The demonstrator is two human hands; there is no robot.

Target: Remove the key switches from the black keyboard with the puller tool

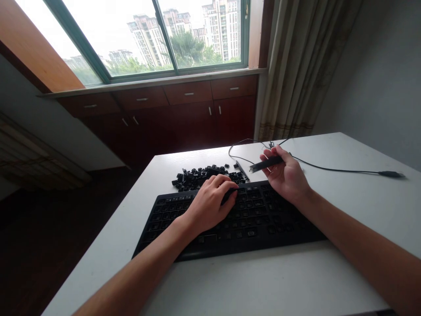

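A black keyboard (230,237) lies across the white table, most of its keycaps off and the square sockets showing. My left hand (210,204) rests over its upper middle, fingers curled and thumb drawn toward the index finger. Something dark shows between them; I cannot make out what it is. Above the keyboard's right part, my right hand (286,175) is turned palm up, closed on a slim black bar (266,163) with a pale tip pointing left. Behind the keyboard is a heap of loose black keycaps (194,176).
A thin pale strip (243,170) lies beside the heap. Behind my right hand, a black cable (329,168) runs over the white table (368,202) to a plug at the right. Beyond the table stand red-brown cabinets (184,118) under a window, with a curtain (289,79) alongside.
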